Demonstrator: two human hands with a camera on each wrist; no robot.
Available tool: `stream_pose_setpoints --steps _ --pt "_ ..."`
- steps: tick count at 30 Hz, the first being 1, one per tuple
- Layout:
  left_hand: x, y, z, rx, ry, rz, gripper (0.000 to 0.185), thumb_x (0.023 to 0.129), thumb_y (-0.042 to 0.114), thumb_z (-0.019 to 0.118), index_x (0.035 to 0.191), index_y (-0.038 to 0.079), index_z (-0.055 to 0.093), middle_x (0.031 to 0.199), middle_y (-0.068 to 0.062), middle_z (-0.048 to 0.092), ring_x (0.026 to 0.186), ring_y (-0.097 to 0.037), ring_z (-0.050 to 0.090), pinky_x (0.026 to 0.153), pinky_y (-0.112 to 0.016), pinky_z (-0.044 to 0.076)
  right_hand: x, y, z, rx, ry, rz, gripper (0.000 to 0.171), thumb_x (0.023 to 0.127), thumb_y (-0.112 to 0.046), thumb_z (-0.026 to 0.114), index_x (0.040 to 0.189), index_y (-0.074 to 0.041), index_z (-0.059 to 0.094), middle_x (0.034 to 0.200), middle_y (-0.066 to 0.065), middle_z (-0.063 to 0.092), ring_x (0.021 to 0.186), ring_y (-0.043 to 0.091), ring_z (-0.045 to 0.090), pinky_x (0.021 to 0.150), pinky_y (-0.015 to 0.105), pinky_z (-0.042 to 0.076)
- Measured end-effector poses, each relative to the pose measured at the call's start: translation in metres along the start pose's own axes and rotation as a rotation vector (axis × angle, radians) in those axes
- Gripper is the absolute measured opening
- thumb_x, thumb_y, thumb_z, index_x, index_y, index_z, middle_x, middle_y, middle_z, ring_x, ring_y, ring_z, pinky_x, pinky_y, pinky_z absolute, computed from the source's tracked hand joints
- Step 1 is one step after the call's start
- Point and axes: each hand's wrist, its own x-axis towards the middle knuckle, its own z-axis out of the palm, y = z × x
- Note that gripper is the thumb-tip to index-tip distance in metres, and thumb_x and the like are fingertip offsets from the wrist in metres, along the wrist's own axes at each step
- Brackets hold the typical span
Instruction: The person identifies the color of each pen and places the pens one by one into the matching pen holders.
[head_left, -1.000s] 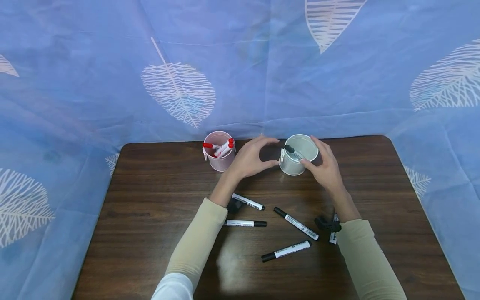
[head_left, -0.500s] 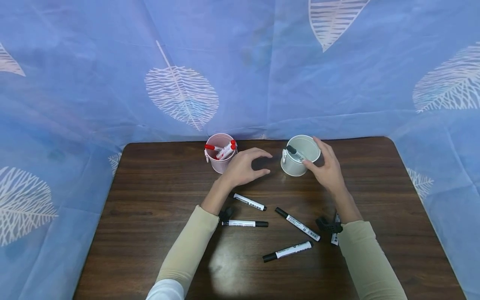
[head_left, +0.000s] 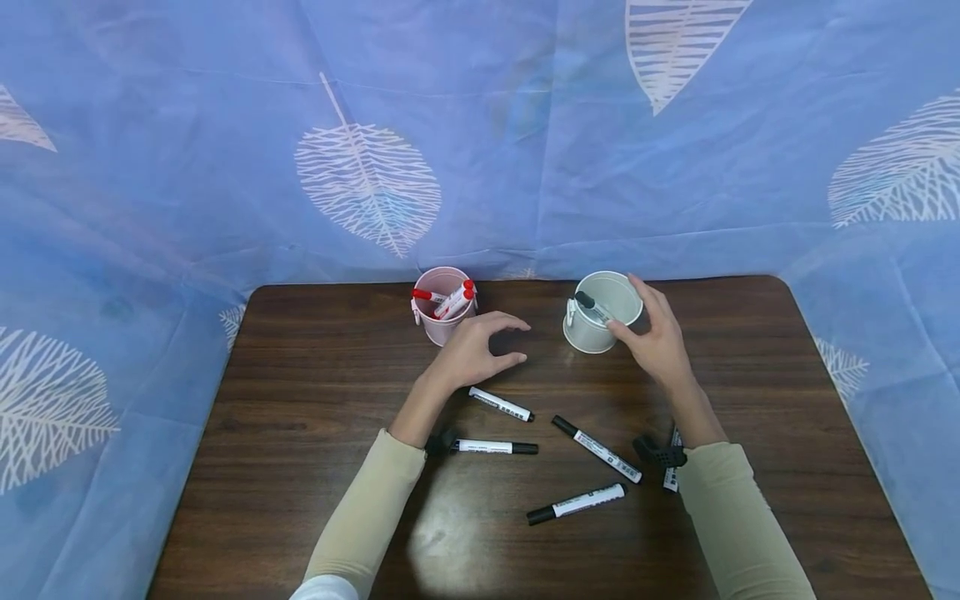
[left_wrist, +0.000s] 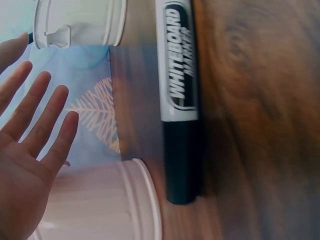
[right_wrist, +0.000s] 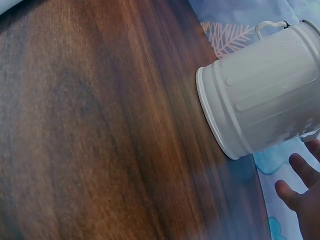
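In the head view, my left hand (head_left: 465, 357) is just to the right and front of a pink bucket (head_left: 444, 330) that holds several red-capped markers (head_left: 454, 302). Its thumb and fingers are parted around nothing. My right hand (head_left: 657, 337) is beside the white bucket (head_left: 589, 333), thumb and forefinger at its rim. A black-capped marker (head_left: 592, 306) leans inside that bucket, its lower end near my thumb. Spread fingers (right_wrist: 295, 170) show beside the white bucket (right_wrist: 265, 90) in the right wrist view. Contact with the rim is hard to judge.
Several black-and-white markers lie loose on the dark wooden table (head_left: 300, 467): one marker (head_left: 501, 404) near my left wrist, one marker (head_left: 597, 450) mid-table, another marker (head_left: 577, 503) nearer me. A marker (head_left: 671, 477) is partly hidden by my right arm. A blue leaf-print cloth (head_left: 480, 167) hangs behind.
My left hand has moved away from the white bucket, leftward and toward me, to near the pink bucket. My right hand has stayed at the white bucket's rim.
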Motion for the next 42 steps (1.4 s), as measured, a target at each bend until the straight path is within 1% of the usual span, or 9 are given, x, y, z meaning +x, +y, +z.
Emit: stream_pose_setpoints --steps 7,13,16,19,21,31,34,38,42 --pt "-0.014 -0.006 0.002 -0.022 0.016 0.017 0.041 0.083 0.025 0.082 0.121 0.016 0.070 0.119 0.005 0.068 0.112 -0.009 0.061 0.097 -0.028 0.047 0.001 0.001 0.000 0.000 0.000 0.001 0.082 0.088 -0.024 0.077 0.156 -0.033 0.032 0.155 0.015 0.034 0.142 0.039 0.030 0.110 0.066 0.022" --pt "-0.027 -0.012 0.005 -0.050 -0.002 -0.019 0.042 0.082 0.024 0.083 0.122 0.015 0.070 0.119 0.007 0.067 0.112 -0.008 0.060 0.098 -0.029 0.047 -0.001 0.000 0.001 0.001 0.001 -0.003 0.081 0.089 -0.022 0.076 0.157 -0.031 0.031 0.154 0.017 0.034 0.141 0.041 0.031 0.110 0.067 0.022" --pt "-0.032 -0.014 0.007 -0.059 -0.008 -0.034 0.043 0.082 0.024 0.083 0.122 0.015 0.070 0.119 0.005 0.068 0.110 -0.013 0.062 0.096 -0.033 0.049 -0.001 0.000 0.001 -0.003 0.001 0.003 0.082 0.089 -0.022 0.076 0.156 -0.032 0.031 0.154 0.017 0.034 0.142 0.041 0.031 0.110 0.066 0.022" --pt "-0.035 -0.016 0.008 -0.070 -0.011 -0.041 0.043 0.082 0.023 0.084 0.121 0.015 0.070 0.118 0.000 0.068 0.107 -0.019 0.064 0.093 -0.038 0.051 0.000 0.001 0.001 -0.009 0.001 0.012 0.082 0.089 -0.024 0.077 0.156 -0.035 0.031 0.154 0.016 0.034 0.142 0.039 0.031 0.111 0.066 0.022" --pt "-0.037 -0.017 0.009 -0.069 -0.011 -0.046 0.043 0.081 0.023 0.084 0.121 0.016 0.070 0.117 -0.001 0.069 0.106 -0.021 0.064 0.092 -0.039 0.051 0.000 0.000 0.000 -0.010 -0.001 0.014 0.083 0.089 -0.024 0.077 0.156 -0.036 0.031 0.155 0.015 0.033 0.142 0.039 0.030 0.111 0.066 0.022" --pt "-0.044 -0.021 0.008 -0.016 0.009 -0.046 0.043 0.078 0.024 0.086 0.119 0.021 0.071 0.116 0.008 0.067 0.107 -0.008 0.062 0.093 -0.031 0.049 0.000 0.000 0.000 -0.014 -0.004 0.014 0.083 0.089 -0.026 0.077 0.156 -0.036 0.030 0.155 0.015 0.033 0.143 0.039 0.030 0.111 0.066 0.022" --pt "-0.047 -0.023 0.007 -0.021 0.010 -0.044 0.043 0.078 0.023 0.086 0.118 0.019 0.072 0.115 0.008 0.068 0.106 -0.008 0.062 0.092 -0.031 0.049 0.000 0.000 0.000 -0.009 -0.005 0.016 0.083 0.089 -0.026 0.077 0.156 -0.036 0.029 0.155 0.014 0.032 0.143 0.039 0.030 0.111 0.066 0.021" --pt "-0.051 -0.026 0.008 -0.027 0.008 -0.024 0.042 0.078 0.022 0.086 0.117 0.018 0.072 0.114 0.007 0.068 0.102 -0.008 0.062 0.090 -0.031 0.050 0.000 0.000 0.000 -0.004 -0.002 0.015 0.083 0.089 -0.026 0.077 0.156 -0.035 0.030 0.155 0.014 0.033 0.143 0.038 0.030 0.111 0.066 0.021" --pt "-0.056 -0.030 0.008 -0.044 -0.002 -0.029 0.041 0.079 0.022 0.086 0.117 0.017 0.072 0.111 0.004 0.070 0.100 -0.012 0.064 0.089 -0.033 0.050 0.000 0.000 0.000 -0.010 0.000 0.015 0.083 0.088 -0.024 0.077 0.156 -0.034 0.031 0.155 0.014 0.034 0.143 0.038 0.030 0.111 0.065 0.022"
